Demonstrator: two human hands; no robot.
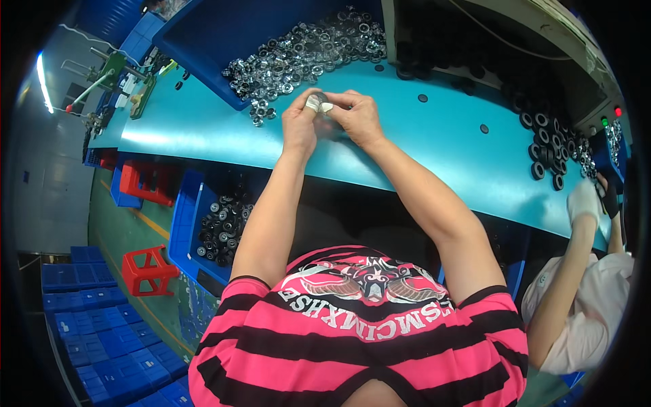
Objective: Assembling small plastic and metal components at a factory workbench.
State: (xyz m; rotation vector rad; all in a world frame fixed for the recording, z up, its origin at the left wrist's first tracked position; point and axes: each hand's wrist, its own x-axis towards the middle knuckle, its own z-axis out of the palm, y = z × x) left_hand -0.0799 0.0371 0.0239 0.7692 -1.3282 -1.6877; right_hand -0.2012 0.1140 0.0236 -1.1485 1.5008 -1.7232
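Observation:
My left hand (299,123) and my right hand (360,119) meet above the near-middle of the blue-green bench, fingertips together. Pinched between them is a small round part (321,98), greyish and mostly hidden by the fingers; its exact kind does not show. White coverings wrap the tips of some fingers on both hands. Just beyond my left hand, a heap of small clear, shiny rings (285,68) spills out of a tilted blue bin (203,34) onto the bench (434,146).
Black rings (542,146) lie in a cluster at the right, near a co-worker's white-gloved hand (584,202). Several small black discs (484,128) are scattered beyond my right hand. Below the bench's left side, a blue crate (184,224) holds dark round parts. A red stool (148,270) stands on the floor.

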